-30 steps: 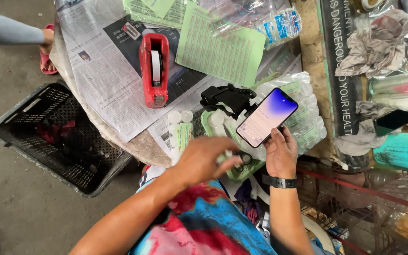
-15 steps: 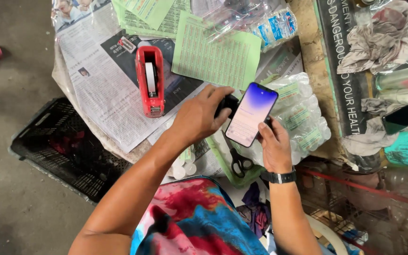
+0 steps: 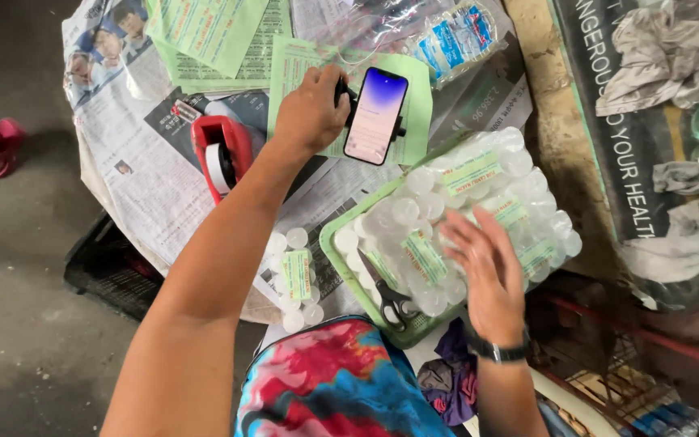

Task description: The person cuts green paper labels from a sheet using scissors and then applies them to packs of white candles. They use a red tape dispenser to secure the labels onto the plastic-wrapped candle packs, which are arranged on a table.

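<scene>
1. The left hand (image 3: 311, 109) is stretched far out and closed around a dark holder, partly hidden, at the left edge of the smartphone (image 3: 375, 115). The phone is at the far middle of the table, above a green printed sheet (image 3: 301, 69), with its screen lit. If this grip loosens, the phone may tip and fall on the paper.
2. The right hand (image 3: 487, 271) is open with fingers spread, hovering over the green tray (image 3: 335, 260) of clear plastic bags of round white caps (image 3: 479, 198). The hand is blurred, so I cannot tell if it touches them. A careless push could slide the bags off the tray's right side.
3. Scissors (image 3: 388, 293) lie on the tray's near corner, close to the right hand; the fingers could catch the blades.
4. The red tape dispenser (image 3: 222, 155) stands just beside the left forearm, which may knock it.
</scene>
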